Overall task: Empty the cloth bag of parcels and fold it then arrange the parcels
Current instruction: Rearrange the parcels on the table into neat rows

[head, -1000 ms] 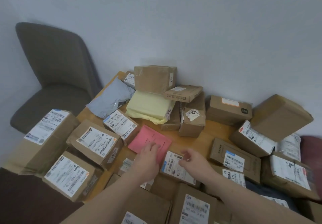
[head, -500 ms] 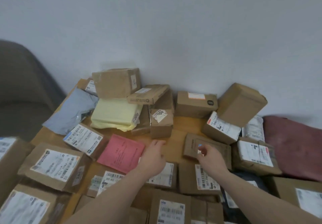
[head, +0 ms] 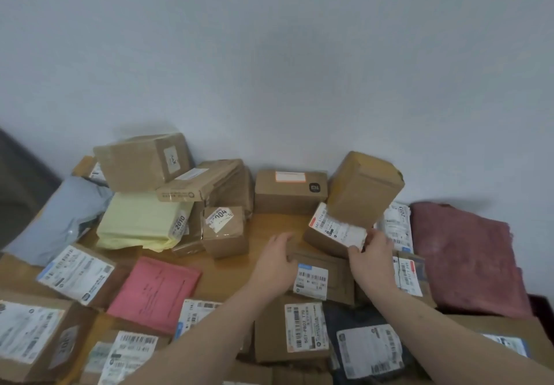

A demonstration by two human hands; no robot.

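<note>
Many taped brown parcels cover a wooden table [head: 263,228]. The maroon cloth bag [head: 467,261] lies folded flat at the right. My left hand [head: 274,264] curls over the left end of a flat brown box [head: 335,267] with a small white label. Just right of that box, my right hand [head: 371,257] pinches the near corner of a tilted box with a big white label [head: 332,228], thumb below and fingers on the label. A plain brown box [head: 362,192] leans on top of that tilted box.
At the back left, stacked boxes [head: 144,159] rest on a yellow padded mailer [head: 141,219] beside a grey poly bag [head: 63,213]. A pink envelope [head: 156,291] lies at centre left. A box with a black logo [head: 289,189] stands against the wall. A grey chair [head: 18,180] is far left.
My view has swung right and closer. My left hand left the pink envelope and moved right to the flat box. My right hand moved from the flat box's top to the tilted labelled box's corner.
</note>
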